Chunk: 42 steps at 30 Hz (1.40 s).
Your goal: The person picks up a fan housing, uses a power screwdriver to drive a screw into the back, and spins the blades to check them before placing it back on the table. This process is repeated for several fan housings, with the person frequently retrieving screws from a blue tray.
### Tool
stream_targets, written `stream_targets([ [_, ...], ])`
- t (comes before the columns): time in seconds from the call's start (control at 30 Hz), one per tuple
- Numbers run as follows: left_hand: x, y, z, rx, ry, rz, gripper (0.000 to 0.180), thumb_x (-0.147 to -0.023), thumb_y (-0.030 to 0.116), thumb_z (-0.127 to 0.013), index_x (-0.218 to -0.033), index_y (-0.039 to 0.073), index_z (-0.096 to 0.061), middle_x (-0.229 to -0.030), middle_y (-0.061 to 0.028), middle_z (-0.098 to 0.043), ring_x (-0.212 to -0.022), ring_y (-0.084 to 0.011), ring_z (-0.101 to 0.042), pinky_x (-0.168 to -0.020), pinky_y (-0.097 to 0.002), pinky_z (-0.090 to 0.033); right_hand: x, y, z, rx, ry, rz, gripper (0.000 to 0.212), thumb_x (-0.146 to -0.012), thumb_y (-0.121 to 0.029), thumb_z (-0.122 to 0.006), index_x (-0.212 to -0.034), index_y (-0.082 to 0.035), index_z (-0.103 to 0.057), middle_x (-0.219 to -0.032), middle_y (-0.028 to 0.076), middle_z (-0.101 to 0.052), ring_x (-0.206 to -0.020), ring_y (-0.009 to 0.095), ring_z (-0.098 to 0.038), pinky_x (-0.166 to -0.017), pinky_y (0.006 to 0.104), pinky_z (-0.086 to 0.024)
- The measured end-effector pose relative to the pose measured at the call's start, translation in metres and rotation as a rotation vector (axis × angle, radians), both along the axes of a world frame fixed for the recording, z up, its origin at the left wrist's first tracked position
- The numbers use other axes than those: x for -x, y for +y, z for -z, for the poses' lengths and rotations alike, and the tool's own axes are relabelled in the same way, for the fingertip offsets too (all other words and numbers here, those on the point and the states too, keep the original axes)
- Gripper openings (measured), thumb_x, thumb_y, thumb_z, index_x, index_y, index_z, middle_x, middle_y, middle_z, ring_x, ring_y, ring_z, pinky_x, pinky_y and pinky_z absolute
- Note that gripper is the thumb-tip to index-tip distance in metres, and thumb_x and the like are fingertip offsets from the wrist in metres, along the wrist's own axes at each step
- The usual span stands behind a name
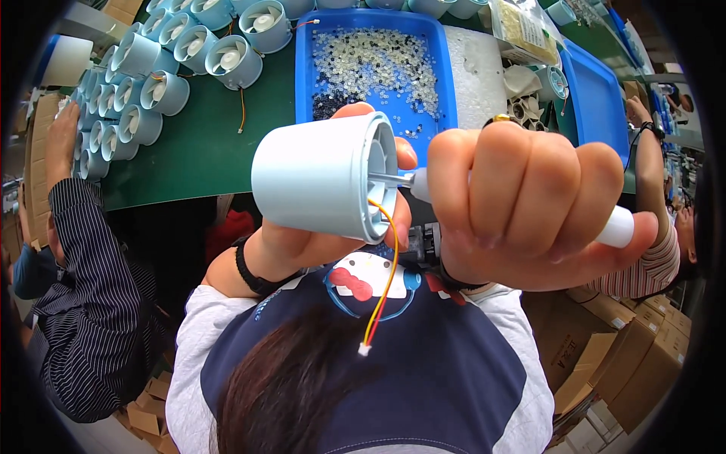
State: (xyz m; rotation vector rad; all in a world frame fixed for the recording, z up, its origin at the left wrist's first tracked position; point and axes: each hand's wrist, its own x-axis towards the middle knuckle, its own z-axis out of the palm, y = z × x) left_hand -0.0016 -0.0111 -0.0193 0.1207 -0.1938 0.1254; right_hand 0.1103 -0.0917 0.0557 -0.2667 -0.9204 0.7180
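Observation:
A pale blue cup-shaped plastic housing [306, 170] lies tilted on its side in front of my chest. My left hand [291, 240] is wrapped round it, with fingertips showing at the rim of its open end, which faces right. Out of that end hangs a thin red and yellow wire [395, 276] with a small white plug. My right hand [529, 193] is closed round a white-handled screwdriver [618, 227]. Its metal shaft reaches into the open end of the housing. The tip is hidden inside, so what it touches cannot be seen.
Beyond my hands, a blue tray [302, 68] holds many small clear and black pieces. Rows of similar housings with fans [234, 60] crowd the green table [197, 166] at the left. White foam [473, 76] and another blue tray [601, 98] lie right. People work on both sides.

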Motion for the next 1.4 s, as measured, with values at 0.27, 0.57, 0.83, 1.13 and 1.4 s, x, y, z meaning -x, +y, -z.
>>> stream_targets([
  [0.27,-0.007,-0.003,-0.006,-0.050,-0.017,-0.007,0.054,-0.083,0.038,-0.051,-0.128,0.016,-0.031,-0.120,-0.0206,-0.040,-0.084,-0.0423,-0.054,-0.070,-0.0438,-0.049,0.001,0.001,0.000,-0.034,-0.051,-0.006,0.041,-0.090,-0.040,-0.035,-0.059,-0.013,-0.037,-0.050,-0.001,-0.041,-0.046,0.011,-0.038,-0.047,0.0257,-0.039],
  [0.57,0.010,-0.010,-0.016,-0.208,0.039,-0.116,0.052,-0.083,0.037,-0.051,-0.126,0.014,-0.033,-0.119,-0.0197,-0.042,-0.089,-0.0384,-0.053,-0.073,-0.0417,-0.048,0.005,0.016,-0.016,-0.419,-0.050,-0.158,0.032,-0.085,-0.015,-0.035,-0.054,-0.014,-0.032,-0.047,0.002,-0.042,-0.037,0.013,-0.037,-0.035,0.0250,-0.033],
  [0.83,-0.004,-0.006,-0.016,-0.358,0.057,-0.187,0.051,-0.084,0.037,-0.050,-0.124,0.011,-0.034,-0.119,-0.0189,-0.043,-0.093,-0.0349,-0.052,-0.076,-0.0398,-0.048,0.004,0.011,-0.016,-0.416,-0.101,-0.244,0.033,-0.084,-0.010,-0.033,-0.051,-0.014,-0.030,-0.044,0.004,-0.040,-0.035,0.013,-0.037,-0.033,0.0255,-0.032],
  [1.13,-0.012,-0.013,-0.024,-0.527,0.095,-0.280,0.049,-0.084,0.036,-0.050,-0.122,0.008,-0.035,-0.118,-0.0181,-0.044,-0.097,-0.0310,-0.051,-0.079,-0.0377,-0.047,0.007,-0.002,-0.008,-0.327,-0.041,-0.135,0.034,-0.089,-0.016,-0.032,-0.056,-0.012,-0.037,-0.049,0.005,-0.046,-0.037,0.013,-0.037,-0.037,0.0256,-0.035],
  [1.4,-0.015,-0.009,-0.030,-0.680,0.112,-0.369,0.048,-0.085,0.035,-0.050,-0.120,0.006,-0.037,-0.118,-0.0173,-0.045,-0.101,-0.0275,-0.050,-0.082,-0.0358,-0.046,0.013,0.006,0.009,-0.362,0.192,-0.002,0.030,-0.089,-0.030,-0.042,-0.071,-0.006,-0.048,-0.069,0.008,-0.055,-0.044,0.013,-0.038,-0.043,0.0244,-0.038],
])
